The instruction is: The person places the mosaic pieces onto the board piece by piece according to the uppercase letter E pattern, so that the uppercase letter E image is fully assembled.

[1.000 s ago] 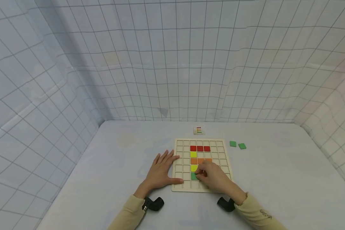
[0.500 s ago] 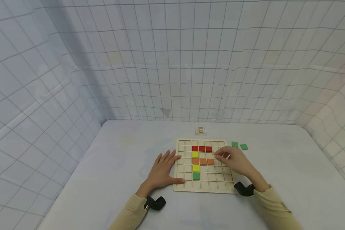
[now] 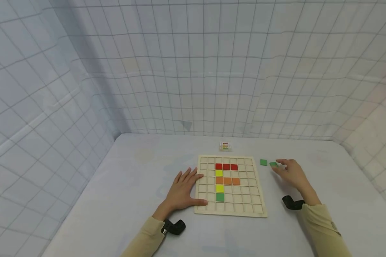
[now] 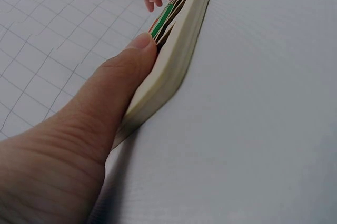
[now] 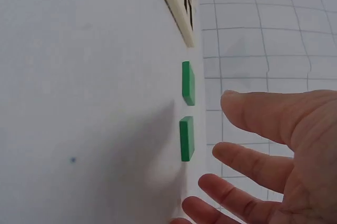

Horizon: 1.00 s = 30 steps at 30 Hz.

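Left hand [image 3: 180,191] flat, fingers spread, thumb against near edge of grid board [image 3: 256,200], bracing it on table [image 3: 132,178]. Right hand [image 3: 292,175] spread, empty, fingertips just short of nearer green tile [image 3: 273,164]; second green tile [image 3: 263,162] beyond it, boardward.

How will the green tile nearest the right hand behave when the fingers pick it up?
The green tile looks thin, flat and stiff, so it probably will not bend or roll. It lies flush on the table, so the right hand may need to slide it or lift an edge. It is likely light.
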Motion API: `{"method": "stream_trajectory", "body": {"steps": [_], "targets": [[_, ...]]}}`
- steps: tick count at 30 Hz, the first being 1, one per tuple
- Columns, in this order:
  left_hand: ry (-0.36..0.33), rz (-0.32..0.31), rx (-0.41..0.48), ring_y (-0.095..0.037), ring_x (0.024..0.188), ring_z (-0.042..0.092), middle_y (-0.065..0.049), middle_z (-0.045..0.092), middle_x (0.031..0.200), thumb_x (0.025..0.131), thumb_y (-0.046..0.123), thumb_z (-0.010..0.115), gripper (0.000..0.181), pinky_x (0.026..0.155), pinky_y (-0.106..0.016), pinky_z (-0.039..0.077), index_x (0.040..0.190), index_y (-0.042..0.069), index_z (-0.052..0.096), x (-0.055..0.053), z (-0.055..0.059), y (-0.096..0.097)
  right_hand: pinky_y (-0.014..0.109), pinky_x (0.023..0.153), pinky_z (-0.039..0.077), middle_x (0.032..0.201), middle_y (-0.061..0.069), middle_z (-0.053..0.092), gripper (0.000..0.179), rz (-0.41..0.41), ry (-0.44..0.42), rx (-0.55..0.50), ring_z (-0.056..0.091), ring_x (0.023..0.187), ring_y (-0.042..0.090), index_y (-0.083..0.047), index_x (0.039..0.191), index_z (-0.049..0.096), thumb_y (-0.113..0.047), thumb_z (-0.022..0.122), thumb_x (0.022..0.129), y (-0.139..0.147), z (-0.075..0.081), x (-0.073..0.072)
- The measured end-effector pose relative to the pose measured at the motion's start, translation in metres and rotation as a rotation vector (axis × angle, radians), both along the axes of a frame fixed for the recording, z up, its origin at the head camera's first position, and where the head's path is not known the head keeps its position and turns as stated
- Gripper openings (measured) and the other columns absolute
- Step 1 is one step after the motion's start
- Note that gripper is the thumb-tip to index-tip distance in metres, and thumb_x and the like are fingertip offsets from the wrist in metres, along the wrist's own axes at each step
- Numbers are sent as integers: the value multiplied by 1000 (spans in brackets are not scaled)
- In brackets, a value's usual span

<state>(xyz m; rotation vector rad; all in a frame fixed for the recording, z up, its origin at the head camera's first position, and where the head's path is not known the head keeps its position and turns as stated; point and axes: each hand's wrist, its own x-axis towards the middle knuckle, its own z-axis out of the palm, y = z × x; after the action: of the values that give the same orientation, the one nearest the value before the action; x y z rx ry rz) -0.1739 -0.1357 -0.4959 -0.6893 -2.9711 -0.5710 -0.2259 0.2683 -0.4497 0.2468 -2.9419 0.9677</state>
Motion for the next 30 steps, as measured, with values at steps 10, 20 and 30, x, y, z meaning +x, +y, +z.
{"method": "stream_trajectory", "body": {"steps": [10, 20, 30], "targets": [[20, -6, 15, -22, 143, 10, -3, 22, 155, 71, 77, 59, 95, 113, -45, 3, 145, 22, 38, 3, 1, -4, 53, 70, 42, 110, 37, 50, 41, 3, 52, 99, 48, 91, 46, 9, 121, 58, -18, 63, 90, -3, -11, -2], [26, -22, 27, -24, 143, 11, -4, 23, 155, 71, 78, 58, 95, 112, -47, 5, 145, 22, 38, 2, -2, -2, 49, 69, 41, 96, 25, 58, 33, -18, 106, 87, 52, 86, 39, 6, 113, 64, -10, 69, 84, -2, -15, -1], [29, -19, 20, -23, 143, 10, -3, 22, 155, 71, 78, 58, 95, 113, -47, 4, 145, 22, 38, 2, 0, -3, 51, 70, 41, 94, 24, 58, 34, -22, 112, 72, 52, 87, 41, 7, 112, 63, -9, 70, 83, -2, -15, -2]]}}
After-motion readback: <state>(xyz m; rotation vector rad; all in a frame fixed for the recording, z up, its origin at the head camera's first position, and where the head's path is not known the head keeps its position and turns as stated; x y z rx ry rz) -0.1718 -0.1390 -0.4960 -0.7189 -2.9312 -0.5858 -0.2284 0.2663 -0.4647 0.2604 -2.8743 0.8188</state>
